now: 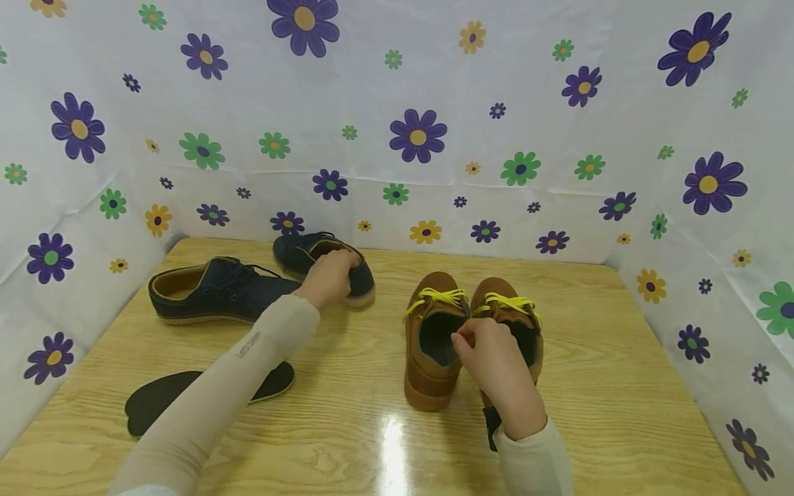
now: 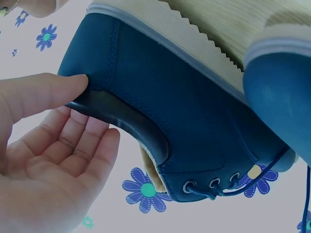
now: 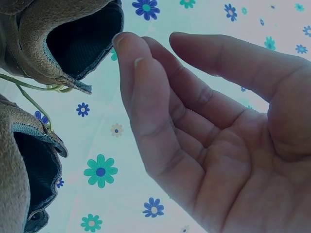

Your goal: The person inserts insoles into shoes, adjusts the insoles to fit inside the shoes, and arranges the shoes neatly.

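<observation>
Sleeve [image 1: 229,393] photobombed the insole [image 1: 156,399]
Its middle was totally hidden. Right hand [image 1: 496,365] blocked part of one brown shoe [image 1: 495,286]; right wrist cam cropped the pair.

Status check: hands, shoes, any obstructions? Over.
Left hand pinches rear navy shoe at heel collar. Right hand empty, near brown shoes. Possible snag: front navy shoe close beside rear one.

Lettering on your left sleeve, seen in the head view.
You find one small line of dark print [image 1: 248,345] on the pale left sleeve [image 1: 226,389], on the forearm near the wrist end, slanting from near left to far right; its first word appears to read "Let's", while the second starts with "S" and is otherwise too small to tell.
</observation>
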{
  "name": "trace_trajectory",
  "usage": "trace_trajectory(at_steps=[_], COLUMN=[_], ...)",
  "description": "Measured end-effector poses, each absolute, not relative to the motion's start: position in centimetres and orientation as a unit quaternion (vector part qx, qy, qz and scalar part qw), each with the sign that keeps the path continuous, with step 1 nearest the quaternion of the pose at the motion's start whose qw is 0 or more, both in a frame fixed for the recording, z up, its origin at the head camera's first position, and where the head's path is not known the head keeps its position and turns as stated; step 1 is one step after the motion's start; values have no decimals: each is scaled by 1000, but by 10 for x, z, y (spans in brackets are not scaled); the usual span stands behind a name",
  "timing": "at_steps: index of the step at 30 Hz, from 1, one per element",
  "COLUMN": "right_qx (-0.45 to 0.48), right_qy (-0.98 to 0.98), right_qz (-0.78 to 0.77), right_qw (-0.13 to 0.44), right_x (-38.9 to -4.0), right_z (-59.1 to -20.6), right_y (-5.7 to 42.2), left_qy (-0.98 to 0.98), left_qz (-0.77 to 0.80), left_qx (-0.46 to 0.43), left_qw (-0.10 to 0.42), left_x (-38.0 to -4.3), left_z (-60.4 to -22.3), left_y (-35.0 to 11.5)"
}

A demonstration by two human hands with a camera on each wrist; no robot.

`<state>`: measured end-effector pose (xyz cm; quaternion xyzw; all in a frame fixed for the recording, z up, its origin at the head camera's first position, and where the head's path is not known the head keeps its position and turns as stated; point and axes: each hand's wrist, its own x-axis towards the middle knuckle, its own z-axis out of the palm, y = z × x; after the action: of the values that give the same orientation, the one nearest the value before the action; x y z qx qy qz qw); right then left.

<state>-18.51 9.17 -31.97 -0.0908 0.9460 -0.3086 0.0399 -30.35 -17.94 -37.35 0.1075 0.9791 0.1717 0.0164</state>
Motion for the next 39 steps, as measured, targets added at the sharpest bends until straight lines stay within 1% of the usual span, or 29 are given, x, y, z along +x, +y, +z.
trace_trajectory(at_steps=[4,8,14,25,39], right_qx=[-92,-94,-93,-92,-86], right_qy=[946,946,947,947,947], right_qz=[-308,-308,-306,-305,-305], right_qw=[41,40,40,43,54], right_x=[-185,-185,-185,-185,-184], right_z=[-320,-321,-320,-320,-318], right_y=[91,91,91,91,91], left_qy=[977,975,971,956,951], left_qz=[177,176,172,177,152], left_qx=[115,131,162,233,269], left_qw=[33,33,23,-12,-29], left_x=[-296,-289,-278,-255,-229], left_z=[-372,-370,-372,-376,-379], left_y=[-176,-173,-174,-176,-178])
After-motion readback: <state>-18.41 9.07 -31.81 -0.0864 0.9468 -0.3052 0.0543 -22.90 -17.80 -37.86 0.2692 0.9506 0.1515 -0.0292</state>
